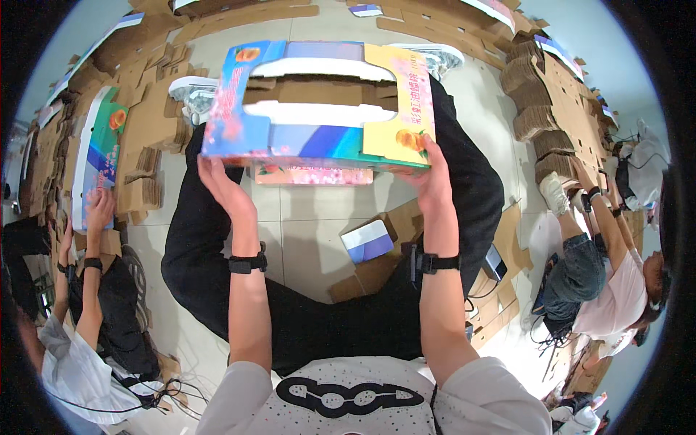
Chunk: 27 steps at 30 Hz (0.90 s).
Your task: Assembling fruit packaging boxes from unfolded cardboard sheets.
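Observation:
A printed cardboard box (312,141), blue on the left and yellow on the right with peach pictures, is raised in front of me between my knees. Its top has a wide cut-out window, through which brown cardboard shows. My left hand (226,190) supports the near left corner, its fingers mostly hidden beneath the box. At the near right corner my right hand (435,177) grips the box, thumb up along the yellow side. Below the box, a pink printed panel (315,176) shows in part; I cannot tell whether it is joined to it.
Flat brown cardboard with a white-and-blue piece (367,241) lies on the tiled floor between my legs. Stacked cardboard sheets (533,94) stand at the right, more (148,123) at the left. A co-worker at the left handles a printed panel (98,159); another person (602,290) sits at the right.

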### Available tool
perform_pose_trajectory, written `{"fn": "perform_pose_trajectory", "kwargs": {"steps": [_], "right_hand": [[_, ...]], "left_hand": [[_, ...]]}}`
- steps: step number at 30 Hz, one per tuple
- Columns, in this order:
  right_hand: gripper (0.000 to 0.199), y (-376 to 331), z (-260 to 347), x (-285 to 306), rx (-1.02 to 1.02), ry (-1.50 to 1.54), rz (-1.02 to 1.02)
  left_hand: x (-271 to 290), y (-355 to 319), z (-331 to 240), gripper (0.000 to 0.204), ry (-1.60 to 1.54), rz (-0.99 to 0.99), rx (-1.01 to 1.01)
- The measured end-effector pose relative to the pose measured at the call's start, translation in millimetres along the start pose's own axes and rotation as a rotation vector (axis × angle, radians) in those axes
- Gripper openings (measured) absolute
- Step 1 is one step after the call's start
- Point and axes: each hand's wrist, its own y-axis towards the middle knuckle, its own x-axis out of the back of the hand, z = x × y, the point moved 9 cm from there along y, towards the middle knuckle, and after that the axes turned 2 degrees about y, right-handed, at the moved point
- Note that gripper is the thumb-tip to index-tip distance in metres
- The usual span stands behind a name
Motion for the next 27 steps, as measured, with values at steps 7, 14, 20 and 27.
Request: {"fn": "perform_pose_trajectory", "kwargs": {"steps": [7, 14, 20, 27], "right_hand": [[0.066, -109, -45, -85, -0.315, -0.383, 0.487], [0.070, -21, 29, -20, 0.424, -0.525, -0.075], [0.075, 10, -9, -68, -0.085, -0.447, 0.399], [0.075, -20, -14, -60, -0.026, -0.388, 0.520]], "left_hand": [[-35, -7, 94, 0.073, -0.221, 0.362, 0.407], [-41, -18, 61, 0.059, -0.469, 0.389, 0.566], [-35, -6, 68, 0.053, -0.334, 0.470, 0.536], [-61, -23, 2, 0.061, -0.511, 0.612, 0.643]]}}
